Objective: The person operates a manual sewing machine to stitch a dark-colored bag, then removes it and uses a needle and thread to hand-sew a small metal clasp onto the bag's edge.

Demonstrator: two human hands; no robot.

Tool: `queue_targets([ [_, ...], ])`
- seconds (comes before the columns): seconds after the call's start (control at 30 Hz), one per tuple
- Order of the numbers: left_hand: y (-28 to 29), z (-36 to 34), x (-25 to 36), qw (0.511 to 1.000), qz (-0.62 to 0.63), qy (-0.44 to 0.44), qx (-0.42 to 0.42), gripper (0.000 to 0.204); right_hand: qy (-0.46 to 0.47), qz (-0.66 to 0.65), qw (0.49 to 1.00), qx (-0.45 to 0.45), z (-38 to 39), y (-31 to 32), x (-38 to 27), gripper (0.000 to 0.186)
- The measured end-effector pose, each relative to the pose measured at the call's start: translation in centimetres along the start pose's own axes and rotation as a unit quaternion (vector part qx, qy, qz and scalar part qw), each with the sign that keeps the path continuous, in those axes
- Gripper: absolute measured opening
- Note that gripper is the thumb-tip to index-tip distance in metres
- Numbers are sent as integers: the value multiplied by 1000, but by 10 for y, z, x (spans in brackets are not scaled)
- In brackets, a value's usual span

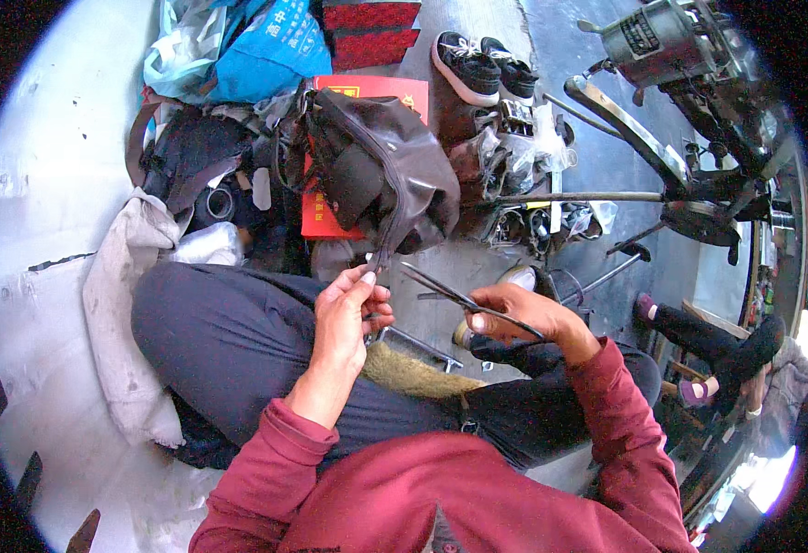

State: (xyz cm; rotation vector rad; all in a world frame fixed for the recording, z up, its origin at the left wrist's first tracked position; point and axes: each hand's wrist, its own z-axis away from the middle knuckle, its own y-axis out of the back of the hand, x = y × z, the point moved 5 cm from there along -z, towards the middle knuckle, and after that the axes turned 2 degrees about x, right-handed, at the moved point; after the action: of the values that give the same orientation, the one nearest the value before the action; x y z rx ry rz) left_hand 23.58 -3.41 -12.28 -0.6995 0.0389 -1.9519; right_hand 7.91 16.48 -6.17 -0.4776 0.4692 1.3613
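A dark brown leather bag [415,189] lies in front of my knees, its opening edge toward me. My left hand [341,318] pinches the end of the zipper strip [383,249] that hangs from that edge, thumb against forefinger. Whatever tiny piece may be between the fingertips is too small to make out. My right hand [519,311] is wrapped round a pair of black scissors [445,290]. Their blades are parted and point left toward the strip, a short way from my left fingertips.
Under the bag is a red box [323,217]. Black sneakers [468,69] and cluttered small parts are beyond and right of it. A metal sewing machine [671,46] stands far right, with another person's legs [722,346] below. Blue plastic bags [270,55] lie far left.
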Motion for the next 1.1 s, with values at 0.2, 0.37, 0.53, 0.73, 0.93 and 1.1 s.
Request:
queue_targets([
  [0.2,3,0,1,1000,-21,-1,0,23,14,63,996,-55,-30,12,-9,67],
  [0.37,4,3,3,1000,-25,-9,6,19,32,69,993,-93,-48,15,-13,71],
  [0.53,2,4,6,1000,-26,-10,5,16,34,53,994,-94,-56,12,-21,75],
  [0.73,-1,7,8,999,-29,-13,4,14,17,108,992,-67,-66,6,-24,72],
  [0.93,-2,9,9,999,-29,-21,-1,12,56,83,994,-47,-68,2,-28,70],
  [1.1,-2,10,9,999,-29,-26,-3,12,114,101,988,-17,-73,2,-33,69],
])
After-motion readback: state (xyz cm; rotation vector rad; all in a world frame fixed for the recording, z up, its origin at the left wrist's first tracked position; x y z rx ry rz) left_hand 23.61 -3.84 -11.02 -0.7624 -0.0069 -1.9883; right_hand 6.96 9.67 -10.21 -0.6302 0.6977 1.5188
